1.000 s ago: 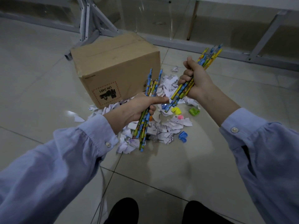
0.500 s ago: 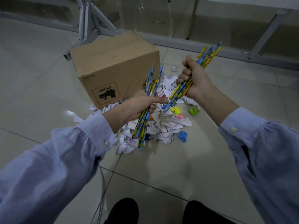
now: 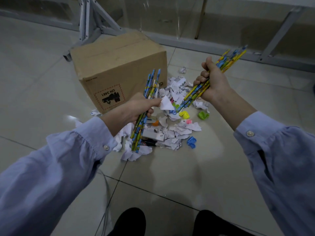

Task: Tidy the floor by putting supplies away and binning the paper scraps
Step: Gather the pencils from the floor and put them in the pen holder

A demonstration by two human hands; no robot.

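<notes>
A cardboard box (image 3: pixel 117 72) stands at left on the tiled floor (image 3: pixel 42 82), its label upside down. Beside it, the left hand (image 3: pixel 136 108), palm hidden, curls round a bundle of patterned pencils (image 3: pixel 150 86) held near upright; whether it pinches the white scrap (image 3: pixel 166 103) at its thumb tip cannot be told. Torn paper scraps (image 3: pixel 177 130) and small coloured items (image 3: pixel 203 115), too small to identify, lie heaped below both hands. The right hand (image 3: pixel 213 82) fists a second pencil bundle (image 3: pixel 230 58), slanting up rightward. Dark shoes (image 3: pixel 131 222) are cut off below.
</notes>
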